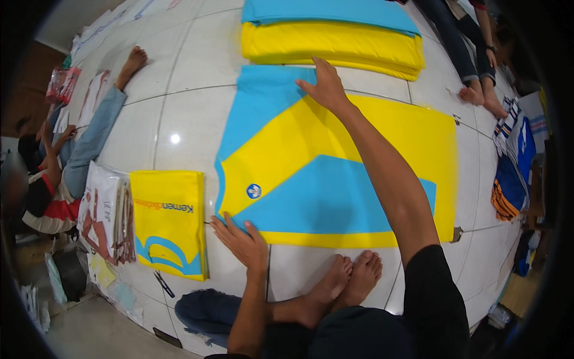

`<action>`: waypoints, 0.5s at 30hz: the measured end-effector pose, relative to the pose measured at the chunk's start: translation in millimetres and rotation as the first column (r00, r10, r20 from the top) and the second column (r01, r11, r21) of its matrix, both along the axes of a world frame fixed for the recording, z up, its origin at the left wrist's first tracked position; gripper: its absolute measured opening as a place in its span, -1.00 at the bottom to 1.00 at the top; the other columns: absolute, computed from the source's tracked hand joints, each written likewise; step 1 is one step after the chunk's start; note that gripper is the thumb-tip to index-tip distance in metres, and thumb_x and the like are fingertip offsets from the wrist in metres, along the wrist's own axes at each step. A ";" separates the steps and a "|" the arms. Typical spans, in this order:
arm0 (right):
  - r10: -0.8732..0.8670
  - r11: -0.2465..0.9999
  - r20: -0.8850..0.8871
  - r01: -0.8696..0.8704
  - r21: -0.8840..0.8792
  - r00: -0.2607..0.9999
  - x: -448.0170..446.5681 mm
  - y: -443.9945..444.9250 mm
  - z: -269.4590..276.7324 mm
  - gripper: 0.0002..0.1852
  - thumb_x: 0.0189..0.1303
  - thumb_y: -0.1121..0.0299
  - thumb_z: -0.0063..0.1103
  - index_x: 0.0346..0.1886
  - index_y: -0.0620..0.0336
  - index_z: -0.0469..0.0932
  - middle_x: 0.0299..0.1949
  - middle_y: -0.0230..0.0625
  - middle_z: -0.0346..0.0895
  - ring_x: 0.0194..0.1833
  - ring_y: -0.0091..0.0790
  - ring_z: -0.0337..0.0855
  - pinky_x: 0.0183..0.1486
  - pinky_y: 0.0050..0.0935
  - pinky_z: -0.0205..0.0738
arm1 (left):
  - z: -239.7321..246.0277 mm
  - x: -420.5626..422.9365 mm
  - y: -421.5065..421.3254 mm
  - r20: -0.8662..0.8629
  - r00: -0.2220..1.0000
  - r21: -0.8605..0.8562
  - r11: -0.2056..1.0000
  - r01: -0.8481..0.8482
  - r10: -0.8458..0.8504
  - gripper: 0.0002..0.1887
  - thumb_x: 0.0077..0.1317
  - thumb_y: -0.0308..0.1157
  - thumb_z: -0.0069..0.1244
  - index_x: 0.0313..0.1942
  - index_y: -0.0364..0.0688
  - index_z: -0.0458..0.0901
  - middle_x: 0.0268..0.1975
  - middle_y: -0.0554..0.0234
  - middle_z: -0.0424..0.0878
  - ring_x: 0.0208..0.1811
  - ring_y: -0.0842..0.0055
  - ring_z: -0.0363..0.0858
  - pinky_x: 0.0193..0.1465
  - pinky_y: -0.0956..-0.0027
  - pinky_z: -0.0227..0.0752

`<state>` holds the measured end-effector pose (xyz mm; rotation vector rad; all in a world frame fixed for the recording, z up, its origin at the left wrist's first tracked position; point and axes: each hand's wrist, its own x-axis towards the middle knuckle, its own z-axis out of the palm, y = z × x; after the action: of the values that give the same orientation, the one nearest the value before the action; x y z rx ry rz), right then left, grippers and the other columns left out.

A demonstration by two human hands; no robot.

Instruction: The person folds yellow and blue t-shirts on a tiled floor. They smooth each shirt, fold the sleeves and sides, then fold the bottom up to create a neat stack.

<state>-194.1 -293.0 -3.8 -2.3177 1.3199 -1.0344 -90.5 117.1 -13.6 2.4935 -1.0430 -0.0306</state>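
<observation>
A yellow and light-blue shirt [291, 139] lies spread on the white tiled floor in front of my bare feet. Its neckline faces left, and a small round blue badge [254, 191] sits on the chest. My left hand [244, 244] rests with fingers apart at the shirt's near left corner, by the neckline. Across the shirt reaches my right arm; my right hand [326, 86] is spread over the blue sleeve at the far side, thumb apart from the fingers. Neither hand grips anything. Along the near side no sleeve shows.
Beyond the shirt lies a stack of folded yellow and blue garments [332, 42]. At left are a folded yellow shirt [168, 220] bearing writing, plastic-wrapped garments [105, 211] and small snips [164, 284]. People sit at left and far right; a blue-and-orange garment pile [513, 175] lies right.
</observation>
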 end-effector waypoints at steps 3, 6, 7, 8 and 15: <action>-0.022 0.966 -0.299 0.097 0.239 0.954 47.5 -24.0 18.6 -0.60 0.22 0.27 0.46 0.10 0.18 0.67 0.17 -0.05 0.64 0.20 0.10 0.58 0.29 -0.11 0.45 | 3.7 1.2 -1.7 -0.016 1.000 -0.008 1.000 -0.013 0.013 -0.38 0.60 -0.23 -0.21 0.50 -0.46 0.17 0.64 -0.40 -0.07 0.69 -0.20 -0.20 0.68 -0.19 -0.34; 0.082 0.996 -0.247 -0.074 0.040 0.966 41.8 -17.3 17.3 -0.68 0.21 0.34 0.42 0.03 0.15 0.70 0.00 -0.10 0.63 0.06 0.02 0.61 0.27 -0.13 0.47 | 1.7 -1.2 -3.1 -0.044 0.999 -0.021 1.000 -0.011 0.010 -0.37 0.58 -0.24 -0.17 0.49 -0.47 0.18 0.63 -0.41 -0.07 0.68 -0.21 -0.20 0.68 -0.20 -0.33; 0.179 0.976 -0.208 -0.200 -0.087 0.962 42.4 2.9 22.4 -0.71 0.21 0.37 0.39 0.01 0.15 0.71 -0.07 -0.13 0.61 0.02 0.00 0.61 0.28 -0.09 0.47 | 1.7 4.3 1.0 -0.041 0.999 -0.014 1.000 -0.026 0.025 -0.37 0.57 -0.25 -0.17 0.49 -0.47 0.18 0.63 -0.42 -0.07 0.68 -0.21 -0.20 0.68 -0.20 -0.33; 0.271 0.926 -0.184 -0.308 -0.218 0.945 36.4 24.7 29.2 -0.73 0.21 0.41 0.37 -0.01 0.15 0.71 -0.14 -0.15 0.58 -0.03 -0.03 0.61 0.29 -0.06 0.47 | 1.6 7.6 2.9 -0.045 0.998 -0.011 0.999 -0.035 0.034 -0.37 0.57 -0.25 -0.16 0.48 -0.48 0.19 0.63 -0.42 -0.07 0.68 -0.21 -0.20 0.68 -0.21 -0.33; 0.674 0.651 -0.364 -0.750 -0.118 0.643 -69.5 200.2 46.2 -0.68 0.06 0.26 0.55 -0.17 0.19 0.69 -0.11 -0.16 0.57 0.00 -0.11 0.65 0.35 0.10 0.50 | 0.5 8.9 4.7 -0.031 0.999 -0.064 0.998 -0.025 0.023 -0.37 0.56 -0.25 -0.13 0.48 -0.46 0.21 0.62 -0.41 -0.05 0.67 -0.22 -0.16 0.67 -0.22 -0.26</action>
<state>-263.6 -92.9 42.4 -2.8758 0.1927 -0.6174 -81.7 121.7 -13.2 2.4396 -0.9862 -0.0266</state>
